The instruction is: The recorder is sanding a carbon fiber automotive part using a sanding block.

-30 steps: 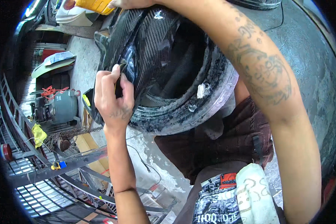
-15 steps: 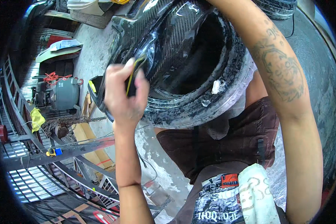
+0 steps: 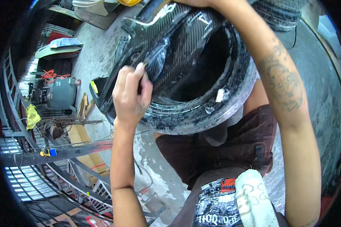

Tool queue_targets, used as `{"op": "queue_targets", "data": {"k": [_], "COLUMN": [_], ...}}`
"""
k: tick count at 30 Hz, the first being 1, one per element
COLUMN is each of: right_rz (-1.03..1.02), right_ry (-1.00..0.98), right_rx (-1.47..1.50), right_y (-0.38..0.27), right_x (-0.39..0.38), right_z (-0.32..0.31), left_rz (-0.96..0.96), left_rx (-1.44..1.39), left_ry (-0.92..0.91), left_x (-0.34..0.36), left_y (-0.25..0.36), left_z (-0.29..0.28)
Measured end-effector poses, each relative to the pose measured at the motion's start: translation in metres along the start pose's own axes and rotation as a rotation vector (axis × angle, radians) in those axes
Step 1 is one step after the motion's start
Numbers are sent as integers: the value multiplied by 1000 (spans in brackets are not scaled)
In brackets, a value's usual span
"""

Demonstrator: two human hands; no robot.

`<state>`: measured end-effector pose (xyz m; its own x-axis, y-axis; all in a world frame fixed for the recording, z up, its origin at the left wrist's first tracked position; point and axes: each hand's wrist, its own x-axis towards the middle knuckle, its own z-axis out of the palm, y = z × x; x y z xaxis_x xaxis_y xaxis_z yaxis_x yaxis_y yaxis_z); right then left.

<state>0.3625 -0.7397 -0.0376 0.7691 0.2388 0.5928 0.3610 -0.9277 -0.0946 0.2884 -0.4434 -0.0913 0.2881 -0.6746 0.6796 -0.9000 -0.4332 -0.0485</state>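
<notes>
Left of upper centre, the left hand (image 3: 132, 92) is pinching a thin tool (image 3: 145, 64) (mostly hidden) over a carbon-fibre-patterned panel (image 3: 195, 32) lying on a tyre (image 3: 189, 123), while the right hand (image 3: 196, 2) is meeting the top edge, grip indiscernible.

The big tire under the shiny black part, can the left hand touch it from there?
Probably yes: the left hand looks right beside the edge of the big tire, with nothing obvious between them. Its fingers seem busy at the shiny black part, though.
</notes>
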Motion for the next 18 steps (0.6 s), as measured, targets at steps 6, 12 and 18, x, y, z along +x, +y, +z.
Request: {"op": "queue_targets", "data": {"k": [6,12,18], "right_rz": [-103,-122,196], "right_ry": [159,589,341], "right_rx": [140,-59,28], "right_y": [-12,-1,57], "right_x": [7,-17,-23], "right_z": [-3,-21,-33], "left_rz": [-63,-474,-664], "left_rx": [-105,-439,-620], "left_ry": [42,497,705], "left_x": [34,-52,-54], "left_y": [10,9,11], "left_z": [8,4,11]}}
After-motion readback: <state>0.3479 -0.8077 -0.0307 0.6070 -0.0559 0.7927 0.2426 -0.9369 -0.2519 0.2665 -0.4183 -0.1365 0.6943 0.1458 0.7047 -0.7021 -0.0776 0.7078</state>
